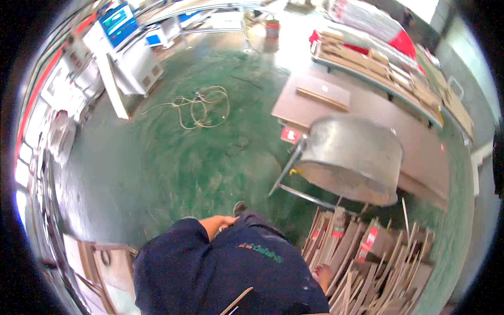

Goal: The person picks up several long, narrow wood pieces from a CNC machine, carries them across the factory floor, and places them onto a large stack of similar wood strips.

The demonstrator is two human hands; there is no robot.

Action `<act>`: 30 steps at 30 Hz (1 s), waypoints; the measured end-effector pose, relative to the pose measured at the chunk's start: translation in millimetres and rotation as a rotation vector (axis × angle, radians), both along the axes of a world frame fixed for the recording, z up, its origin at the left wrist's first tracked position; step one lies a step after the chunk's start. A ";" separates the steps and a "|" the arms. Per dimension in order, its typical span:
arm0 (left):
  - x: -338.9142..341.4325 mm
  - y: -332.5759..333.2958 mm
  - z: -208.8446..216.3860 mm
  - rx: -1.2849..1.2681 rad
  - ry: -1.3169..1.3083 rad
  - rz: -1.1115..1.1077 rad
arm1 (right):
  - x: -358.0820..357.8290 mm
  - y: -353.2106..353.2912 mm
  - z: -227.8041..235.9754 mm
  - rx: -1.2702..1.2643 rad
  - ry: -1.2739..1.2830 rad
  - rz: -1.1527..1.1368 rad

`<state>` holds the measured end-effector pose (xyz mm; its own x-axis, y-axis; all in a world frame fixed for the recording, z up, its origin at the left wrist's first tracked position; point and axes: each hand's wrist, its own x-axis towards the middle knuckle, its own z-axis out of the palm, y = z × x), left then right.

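Observation:
My left hand (226, 222) is in front of my body, close to my dark trouser leg. It looks small and smeared, so its fingers do not show clearly. Down at my right side hangs my right hand (322, 273), nearest to a heap of wooden strips (362, 273). Its fingers are blurred, and nothing can be made out in it. One shoe (240, 207) shows on the green floor just ahead of me.
A big metal drum (352, 155) on a tubular frame tilts ahead right, beside large stacked brown boards (420, 147). Behind is a long rack of boards (367, 65). A pale hose (202, 107) lies looped on the floor. A machine cabinet with a lit screen (118, 23) stands far left.

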<state>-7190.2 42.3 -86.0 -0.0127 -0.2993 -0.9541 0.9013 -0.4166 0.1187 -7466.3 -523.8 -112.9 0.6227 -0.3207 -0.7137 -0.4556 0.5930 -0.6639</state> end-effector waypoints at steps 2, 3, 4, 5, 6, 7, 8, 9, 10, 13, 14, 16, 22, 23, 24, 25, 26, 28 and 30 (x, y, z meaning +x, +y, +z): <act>-9.6 4.9 -0.4 0.160 -0.468 -0.159 | 87.8 37.9 36.2 -0.071 0.181 0.047; -15.1 25.2 -5.1 0.161 -0.353 -0.116 | 118.5 62.4 65.8 -0.126 0.397 0.063; -17.0 43.7 -7.4 0.164 -0.240 -0.085 | 136.3 78.6 76.9 -0.129 0.383 0.090; -15.7 69.2 -6.9 0.167 -0.189 -0.036 | 158.9 99.2 83.9 -0.136 0.345 0.150; -11.9 94.1 -6.7 0.168 -0.138 0.013 | 181.9 120.5 90.8 -0.142 0.307 0.208; 2.5 113.8 0.6 0.172 -0.151 0.044 | 194.8 136.4 93.1 -0.099 0.247 0.237; 30.3 120.8 27.8 0.250 -0.211 -0.064 | 204.7 154.1 86.8 -0.113 0.232 0.252; 51.6 129.7 49.0 0.335 -0.257 -0.157 | 207.8 168.7 69.5 -0.202 0.142 0.340; 65.6 151.1 42.9 0.311 -0.212 -0.196 | 213.9 183.4 51.6 -0.275 0.056 0.456; 139.1 175.6 103.9 0.311 -0.546 -0.475 | 230.7 216.7 17.2 -0.911 0.144 0.904; 138.3 198.4 83.8 0.373 -0.696 -0.422 | 240.8 207.3 -18.3 -1.034 -0.023 1.090; 152.8 215.8 67.3 0.430 -0.862 -0.332 | 271.1 178.2 -93.5 -1.372 -0.391 1.339; 173.7 212.1 112.0 0.333 -0.927 0.169 | 407.6 254.8 32.0 -0.520 0.290 1.164; 165.2 214.6 74.5 0.276 -0.897 0.167 | 425.5 261.0 40.4 -0.436 0.325 1.122; 143.6 226.1 31.1 0.176 -0.821 0.059 | 447.0 270.7 44.4 -0.352 0.343 1.122; 135.1 221.9 70.3 0.213 -0.990 -0.049 | 463.9 268.8 42.8 -0.298 0.353 1.082; 94.9 232.4 21.6 0.221 -0.811 -0.133 | 489.8 285.1 43.3 -0.232 0.337 1.132; 23.3 254.0 -50.1 0.310 -0.708 0.038 | 542.0 320.1 34.1 -0.241 0.110 1.294; 27.3 287.7 -33.8 0.198 -0.845 -0.746 | 602.4 334.2 15.4 -0.427 -0.246 1.441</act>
<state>-7162.9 330.0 -119.9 0.5438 -0.3297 -0.7717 0.0851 -0.8932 0.4416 -6863.9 -189.6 -97.5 0.6610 0.4960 -0.5631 -0.3164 -0.4962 -0.8085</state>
